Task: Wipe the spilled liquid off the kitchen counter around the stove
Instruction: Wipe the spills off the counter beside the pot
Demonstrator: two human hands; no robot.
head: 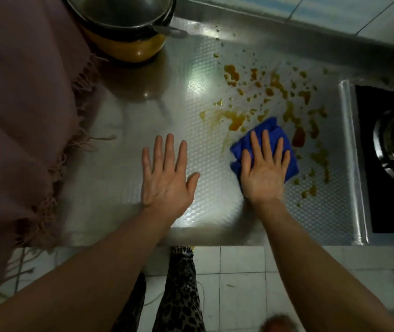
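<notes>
Orange-brown liquid (270, 92) is splattered in blobs and streaks over the embossed steel counter (124, 178), from its middle toward the stove (392, 149) at the right. A folded blue cloth (272, 133) lies at the near edge of the spill. My right hand (264, 168) presses flat on top of the cloth, fingers spread. My left hand (167, 173) rests flat on bare counter to the left, palm down, holding nothing.
A yellow pot with a dark rim and metal lid (124, 27) stands at the back left. A pink fringed cloth (21, 116) drapes over the counter's left side. The counter's front edge runs just behind my wrists, with tiled floor (241, 271) below.
</notes>
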